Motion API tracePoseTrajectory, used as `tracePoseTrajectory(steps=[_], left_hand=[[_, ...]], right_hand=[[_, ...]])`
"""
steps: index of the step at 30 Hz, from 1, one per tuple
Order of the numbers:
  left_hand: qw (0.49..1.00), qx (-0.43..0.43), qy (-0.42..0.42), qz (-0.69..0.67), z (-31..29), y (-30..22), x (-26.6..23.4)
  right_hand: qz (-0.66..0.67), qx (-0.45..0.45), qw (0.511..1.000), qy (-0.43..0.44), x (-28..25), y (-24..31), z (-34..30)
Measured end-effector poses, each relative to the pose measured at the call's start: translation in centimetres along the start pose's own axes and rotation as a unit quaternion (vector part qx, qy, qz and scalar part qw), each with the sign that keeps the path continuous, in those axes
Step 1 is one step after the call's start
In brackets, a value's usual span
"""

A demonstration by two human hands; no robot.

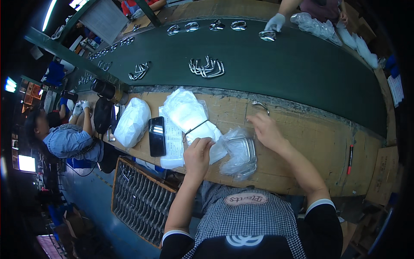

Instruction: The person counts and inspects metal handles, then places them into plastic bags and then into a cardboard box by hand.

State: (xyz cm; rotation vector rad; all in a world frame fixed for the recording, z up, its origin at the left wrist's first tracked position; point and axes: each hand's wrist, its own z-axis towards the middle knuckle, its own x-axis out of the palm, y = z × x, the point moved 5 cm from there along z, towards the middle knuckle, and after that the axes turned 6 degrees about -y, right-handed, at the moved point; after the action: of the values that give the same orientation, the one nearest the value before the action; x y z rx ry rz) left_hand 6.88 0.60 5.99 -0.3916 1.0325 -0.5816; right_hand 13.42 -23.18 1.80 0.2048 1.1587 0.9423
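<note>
My left hand (197, 159) is closed in a pinch at the edge of a clear plastic bag (218, 152), beside a stack of white plastic bags (185, 110) bound with a dark band. My right hand (266, 131) is over the cardboard-covered bench, fingers apart and slightly bent, holding nothing that I can see. Just beyond its fingertips lies a small curved chrome piece (261, 106), perhaps a handle. Between my hands, bagged bent metal pieces (240, 152) lie in clear plastic near the bench's front edge.
A green conveyor belt (276, 64) runs behind the bench, carrying chrome parts (207, 67). Across it, a co-worker's gloved hand (275, 22) touches a chrome part. A phone (157, 136), a white bundle (133, 122) and a red marker (349, 159) lie on the bench. A rack (142, 199) stands below left.
</note>
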Motion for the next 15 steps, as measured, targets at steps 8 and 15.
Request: tracePoseTrajectory(steps=[8,15], left_hand=[[0.990,-0.019,-0.028,-0.139,0.9,-3.1,-1.7],[0.993,0.066,-0.001,-0.095,0.6,-6.3,-2.6]], right_hand=[[0.552,0.330,0.764,0.049,-3.0,5.2,2.5],[0.591,0.338,0.731,-0.042,-2.1,9.7,0.7]])
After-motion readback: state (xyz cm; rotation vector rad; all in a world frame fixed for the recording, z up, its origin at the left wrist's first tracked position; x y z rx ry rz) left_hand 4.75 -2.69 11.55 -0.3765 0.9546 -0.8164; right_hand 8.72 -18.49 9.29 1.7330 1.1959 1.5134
